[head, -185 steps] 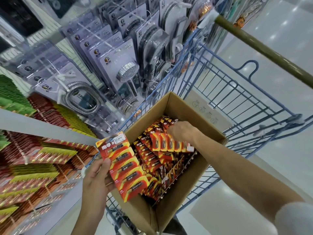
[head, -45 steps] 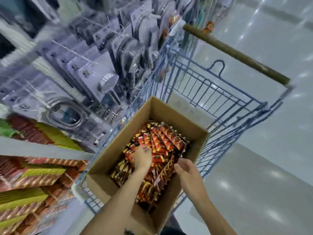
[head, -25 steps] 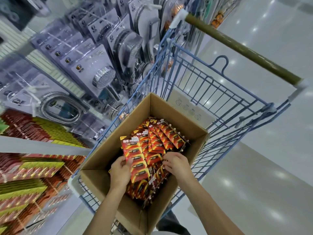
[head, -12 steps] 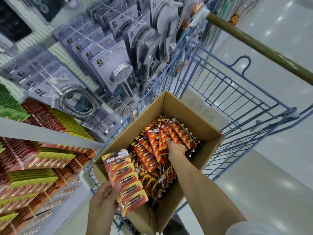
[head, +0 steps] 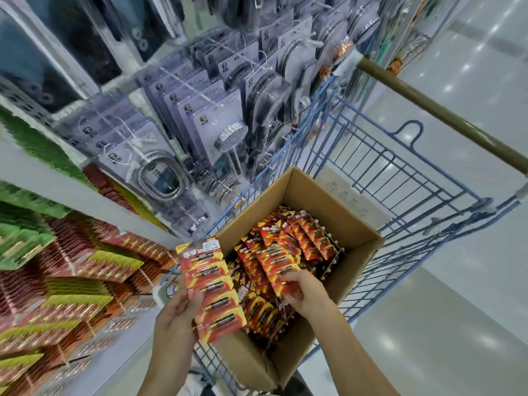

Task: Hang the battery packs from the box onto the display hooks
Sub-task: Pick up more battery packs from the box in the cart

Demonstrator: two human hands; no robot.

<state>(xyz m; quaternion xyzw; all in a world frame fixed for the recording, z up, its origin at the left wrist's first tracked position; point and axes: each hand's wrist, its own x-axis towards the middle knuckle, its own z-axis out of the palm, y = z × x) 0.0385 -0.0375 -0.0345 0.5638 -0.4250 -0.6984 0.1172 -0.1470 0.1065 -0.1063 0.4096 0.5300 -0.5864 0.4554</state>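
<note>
Holding a fanned stack of battery packs (head: 213, 290), red and yellow cards each with a dark cell across it, your left hand (head: 177, 312) sits at the lower middle of the frame. Your thumb lies across the front of the cards and the other fingers are hidden behind them, so the stack is pinched. It is raised over the near left corner of the cardboard box (head: 314, 195).

Your right hand (head: 307, 292) is just to the right of it, down inside the box. Its fingers are curled round the lower end of a second strip of packs (head: 278, 264), which slants up and away from you. You cannot tell from this view whether that strip is lifted or resting on the heap. The loose packs (head: 311, 241) fill the box in overlapping rows, most of them at its far and middle parts.

The box stands in a blue wire cart (head: 385, 172), whose olive handle bar (head: 428, 107) runs across the upper right of the frame. The pale shiny floor (head: 471, 295) shows to the right.

On the left stands the display. Shower heads in clear blister packs (head: 225, 130) hang at the upper middle, with a coiled shower hose pack (head: 160, 175) below and left of them. At the lower left, blurred rows of hung battery cards (head: 85, 270) in red, yellow and green crowd together.
</note>
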